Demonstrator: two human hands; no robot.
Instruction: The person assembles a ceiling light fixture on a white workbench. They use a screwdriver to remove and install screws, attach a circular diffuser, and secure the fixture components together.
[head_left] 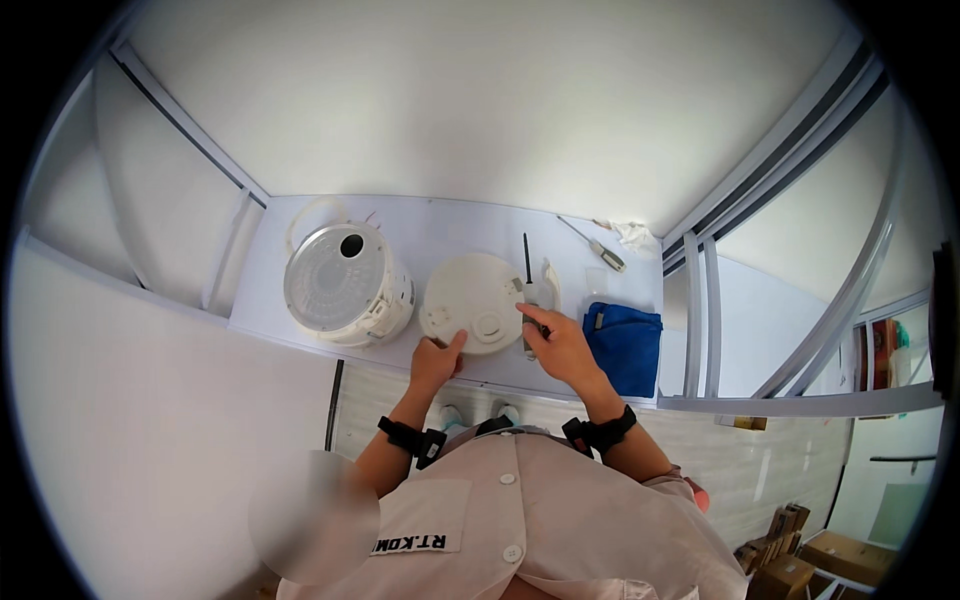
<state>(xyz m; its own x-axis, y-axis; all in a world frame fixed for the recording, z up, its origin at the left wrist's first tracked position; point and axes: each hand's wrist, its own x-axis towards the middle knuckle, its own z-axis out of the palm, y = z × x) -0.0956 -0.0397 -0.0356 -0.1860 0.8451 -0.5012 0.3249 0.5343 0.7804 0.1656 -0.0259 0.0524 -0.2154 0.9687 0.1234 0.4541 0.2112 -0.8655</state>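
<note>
A round, off-white lid-like disc [470,290] with a raised ring and small fittings sits in the middle of the table. My left hand [436,364] grips its near left edge, thumb on top and fingers at the rim. At the right edge, my right hand [558,345] reaches over with the index finger extended onto the disc and the thumb apart. Partly covered by these fingers is a screwdriver, its black shaft [527,258] pointing away from me. Just right of that shaft lies a curved white part [552,285].
Left of the disc stands a white cylindrical appliance body [349,282] with a metal face and dark round hole. A second screwdriver [608,258], crumpled white tissue [634,235] and folded blue cloth [625,350] lie at right. White walls and metal frame bars [700,320] border the table.
</note>
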